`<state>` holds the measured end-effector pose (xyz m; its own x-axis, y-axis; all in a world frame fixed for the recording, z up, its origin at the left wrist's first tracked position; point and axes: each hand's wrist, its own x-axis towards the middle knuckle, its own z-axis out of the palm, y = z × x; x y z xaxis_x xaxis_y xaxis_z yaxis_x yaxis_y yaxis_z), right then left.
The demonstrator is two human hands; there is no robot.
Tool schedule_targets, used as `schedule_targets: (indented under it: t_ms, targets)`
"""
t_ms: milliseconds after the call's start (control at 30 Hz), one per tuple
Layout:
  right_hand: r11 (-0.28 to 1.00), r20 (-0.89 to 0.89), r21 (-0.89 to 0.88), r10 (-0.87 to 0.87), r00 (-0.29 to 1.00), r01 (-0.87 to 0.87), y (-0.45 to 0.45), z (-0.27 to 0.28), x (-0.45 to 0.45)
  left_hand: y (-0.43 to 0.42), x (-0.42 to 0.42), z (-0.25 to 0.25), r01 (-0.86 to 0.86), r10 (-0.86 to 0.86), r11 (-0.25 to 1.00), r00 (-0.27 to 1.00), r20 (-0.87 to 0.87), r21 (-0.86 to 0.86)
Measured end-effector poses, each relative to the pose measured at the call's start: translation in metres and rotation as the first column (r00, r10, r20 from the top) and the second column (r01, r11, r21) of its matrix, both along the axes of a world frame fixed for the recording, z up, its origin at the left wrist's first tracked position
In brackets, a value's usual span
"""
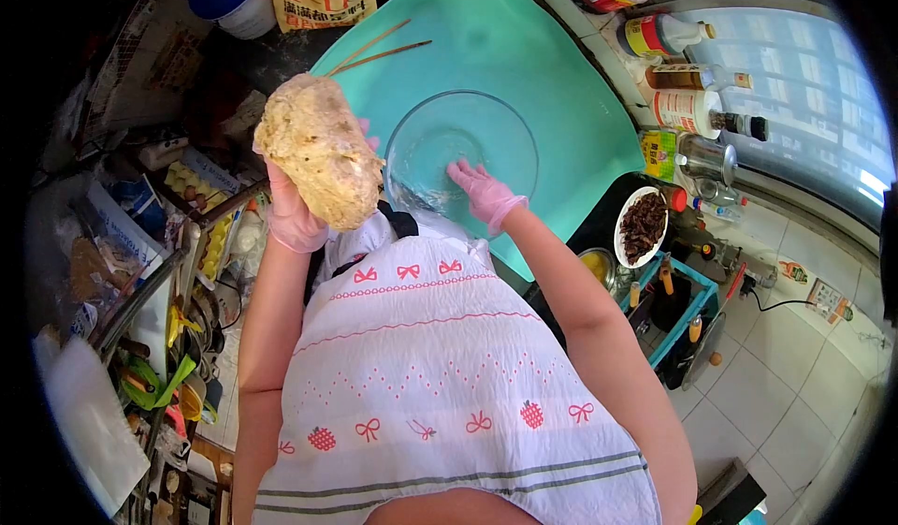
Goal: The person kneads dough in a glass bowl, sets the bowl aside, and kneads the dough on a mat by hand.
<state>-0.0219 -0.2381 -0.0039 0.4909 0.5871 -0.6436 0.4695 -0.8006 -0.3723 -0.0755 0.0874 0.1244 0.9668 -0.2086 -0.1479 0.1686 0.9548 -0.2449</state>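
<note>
A dough lump (316,146), its long axis running eleven to five o'clock, is clasped by the gloved left hand (288,205). The glass bowl (486,127) lies at three o'clock from it; inside, the gloved right hand (485,193), farther from the dough, stretches its fingers, gripping nothing visible.

A kitchen, seemingly a home one: sauce bottles (645,36) line the ledge beyond the green mat's right edge, a white plate (620,237) of food sits near its right corner, and eggs (191,191) crowd the left-hand shelving.
</note>
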Motion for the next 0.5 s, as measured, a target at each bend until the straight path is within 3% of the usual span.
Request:
schedule_targets:
  t_ms: [167,267,333,433,500]
  targets:
    - [0.998,-0.012,0.052,0.026,1.0,-0.026,-0.006,-0.014,-0.002,-0.001,0.0,-0.001,0.0,0.0,1.0,0.999,0.043,0.009]
    - [0.997,-0.008,0.054,0.053,0.999,-0.053,-0.008,-0.017,-0.002,-0.007,0.005,0.018,-0.046,0.026,0.941,0.998,0.064,0.335]
    - [0.996,0.002,0.064,0.068,0.998,-0.068,-0.005,-0.011,-0.002,-0.006,0.005,0.018,-0.032,0.01,0.946,0.998,0.069,0.323]
    - [0.998,-0.131,-0.045,0.036,0.991,-0.042,0.01,0.027,0.005,-0.007,0.006,0.019,-0.021,-0.003,0.949,0.997,0.075,0.313]
    - [1.0,-0.187,0.021,0.02,0.982,-0.016,0.003,0.024,-0.004,-0.007,0.007,0.02,-0.009,-0.016,0.949,0.997,0.075,0.316]
